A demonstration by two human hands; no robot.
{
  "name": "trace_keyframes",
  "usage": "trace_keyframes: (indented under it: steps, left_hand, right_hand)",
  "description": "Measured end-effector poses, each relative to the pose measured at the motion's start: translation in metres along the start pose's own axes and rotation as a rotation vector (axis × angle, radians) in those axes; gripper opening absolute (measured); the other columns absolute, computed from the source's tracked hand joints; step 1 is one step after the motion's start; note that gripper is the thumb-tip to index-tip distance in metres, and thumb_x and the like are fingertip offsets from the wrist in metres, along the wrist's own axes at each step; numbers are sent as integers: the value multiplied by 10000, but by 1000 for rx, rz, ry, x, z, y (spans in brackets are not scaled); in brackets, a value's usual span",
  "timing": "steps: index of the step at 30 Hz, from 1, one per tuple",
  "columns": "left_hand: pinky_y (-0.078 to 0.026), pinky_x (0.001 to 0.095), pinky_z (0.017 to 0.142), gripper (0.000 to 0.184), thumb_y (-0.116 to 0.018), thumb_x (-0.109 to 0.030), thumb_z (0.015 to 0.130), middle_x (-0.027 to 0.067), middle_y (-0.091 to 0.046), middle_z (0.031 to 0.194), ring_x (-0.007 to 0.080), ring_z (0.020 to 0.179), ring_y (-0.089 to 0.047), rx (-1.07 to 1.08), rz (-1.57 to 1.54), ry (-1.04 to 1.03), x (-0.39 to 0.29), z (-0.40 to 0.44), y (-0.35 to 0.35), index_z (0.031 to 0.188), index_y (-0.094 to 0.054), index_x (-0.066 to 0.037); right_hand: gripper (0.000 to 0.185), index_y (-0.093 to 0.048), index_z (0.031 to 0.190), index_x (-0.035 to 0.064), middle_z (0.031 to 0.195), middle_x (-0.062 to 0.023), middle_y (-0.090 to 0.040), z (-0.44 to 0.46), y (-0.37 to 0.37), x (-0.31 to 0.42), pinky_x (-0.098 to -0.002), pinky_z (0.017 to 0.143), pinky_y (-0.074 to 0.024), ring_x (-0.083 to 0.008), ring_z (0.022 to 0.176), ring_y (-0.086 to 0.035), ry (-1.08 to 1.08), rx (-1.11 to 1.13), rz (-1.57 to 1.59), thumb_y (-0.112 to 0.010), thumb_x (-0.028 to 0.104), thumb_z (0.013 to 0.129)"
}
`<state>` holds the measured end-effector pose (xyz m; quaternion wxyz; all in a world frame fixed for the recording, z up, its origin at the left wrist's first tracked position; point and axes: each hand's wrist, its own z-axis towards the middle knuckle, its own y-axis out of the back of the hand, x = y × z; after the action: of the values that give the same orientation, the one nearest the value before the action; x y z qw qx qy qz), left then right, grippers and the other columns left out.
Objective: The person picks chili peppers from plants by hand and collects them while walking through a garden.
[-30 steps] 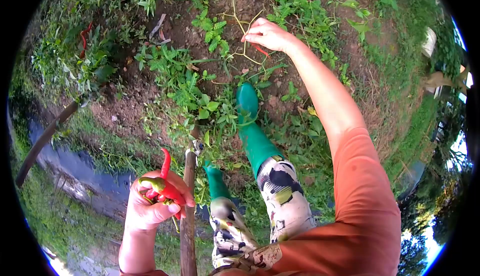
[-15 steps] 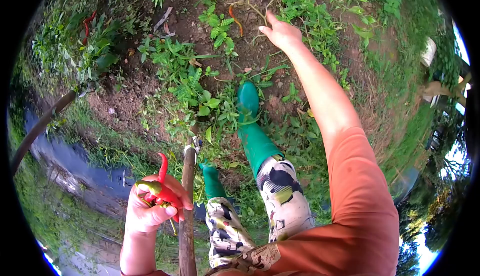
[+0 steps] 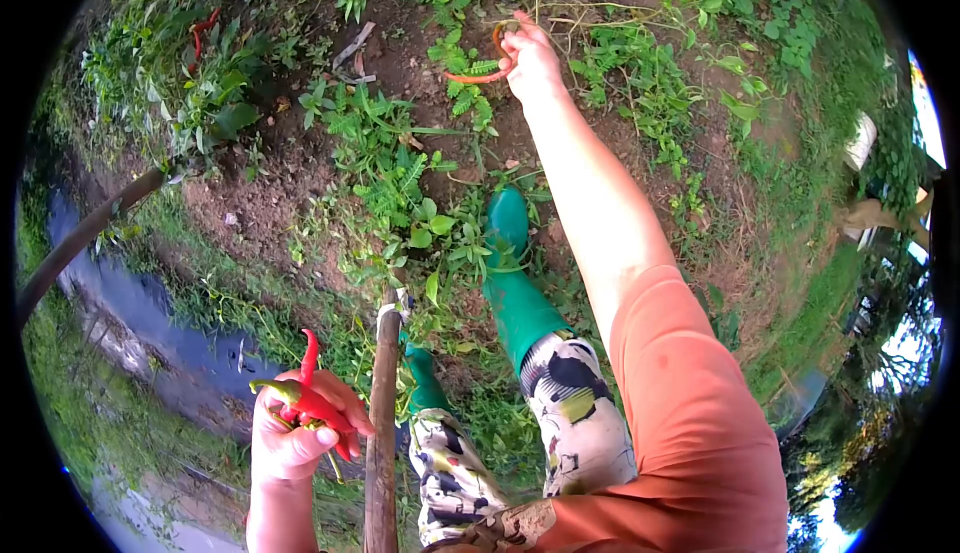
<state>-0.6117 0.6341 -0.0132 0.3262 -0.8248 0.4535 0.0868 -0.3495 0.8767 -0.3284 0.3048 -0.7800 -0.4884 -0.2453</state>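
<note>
Between the leafy weeds [image 3: 385, 168] and the right boot [image 3: 507, 223] on one side and the green clump [image 3: 645, 78] on the other, bare soil [image 3: 590, 153] leaves a low passage, partly covered by the right forearm [image 3: 590, 188]. Thin dry stems [image 3: 620, 15] cross beside the right hand [image 3: 530, 58] and obstruct that side. An upright wooden pole [image 3: 382, 423] blocks direct sideways movement from the left hand [image 3: 305, 433] toward the legs [image 3: 455, 473].

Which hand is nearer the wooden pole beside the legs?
Left. The left hand, holding peppers, is close beside the pole; the right hand is well beyond its upper end.
</note>
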Motion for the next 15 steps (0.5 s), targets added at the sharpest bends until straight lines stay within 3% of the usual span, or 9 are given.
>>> trace_keyframes:
  steps: [3, 6, 9, 12, 15]
  left_hand:
    - [-503, 280, 451, 240, -706, -108, 667, 220, -595, 733, 229, 541, -602, 7, -40, -24, 3, -5, -2, 809, -591, 47]
    - [-502, 279, 451, 244, -705, -121, 671, 215, -591, 735, 233, 545, -600, -2, -51, -56, 1, -14, -12, 799, -590, 52]
    - [-503, 275, 458, 255, -698, -139, 686, 207, -588, 742, 230, 550, -596, 43, -56, -57, -3, -26, -17, 783, -587, 70]
    - [-501, 267, 465, 276, -702, -170, 690, 198, -590, 751, 220, 567, -596, 7, -21, -37, -9, -42, -18, 775, -586, 66]
    - [-492, 262, 475, 290, -702, -195, 691, 173, -598, 759, 212, 599, -597, -7, 23, -28, -16, -59, -14, 803, -583, 44]
  right_hand:
    - [169, -587, 1010, 136, 871, 49, -591, -28, -1, 8, -221, 528, -358, -63, 658, -489, 26, 53, 189, -560, 155, 844]
    - [118, -554, 955, 92, 797, 22, -585, -52, -3, 19, -208, 530, -349, -64, 671, -470, 83, 57, 237, -505, 156, 869]
    - [109, -516, 921, 49, 716, -57, -576, -53, 1, 25, -231, 428, -358, -128, 590, -533, 104, 38, 178, -444, 119, 878]
    - [155, -538, 957, 39, 701, -36, -569, -57, -6, 37, -204, 412, -351, -113, 553, -519, 163, -11, -123, -419, 95, 875]
    - [160, -561, 974, 52, 715, -8, -564, -70, -15, 43, -200, 426, -350, -85, 545, -498, 143, -12, -184, -443, 88, 873]
